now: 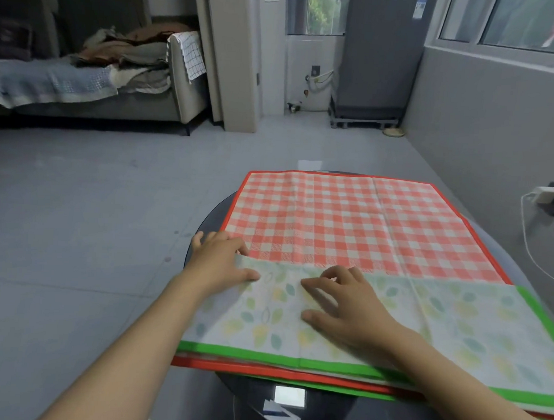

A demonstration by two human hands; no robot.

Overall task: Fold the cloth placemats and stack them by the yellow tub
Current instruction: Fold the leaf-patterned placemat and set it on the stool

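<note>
A leaf-print placemat (pixel 440 321) with a green border lies folded over at the near side of a stack of mats. Beyond it a red-checked placemat (pixel 349 220) lies flat and spread out. My left hand (pixel 218 258) rests at the folded mat's left end, its thumb on the fold edge and its fingers spread on the table and the checked mat. My right hand (pixel 341 303) presses on the leaf-print mat near its middle, fingers slightly bent. More red and green mat edges show beneath. No yellow tub is in view.
The mats cover a dark round glass table (pixel 291 409). A grey wall with a plugged-in charger (pixel 546 195) stands to the right. A sofa (pixel 84 71) piled with clothes is far left, and a fridge (pixel 380 54) stands at the back.
</note>
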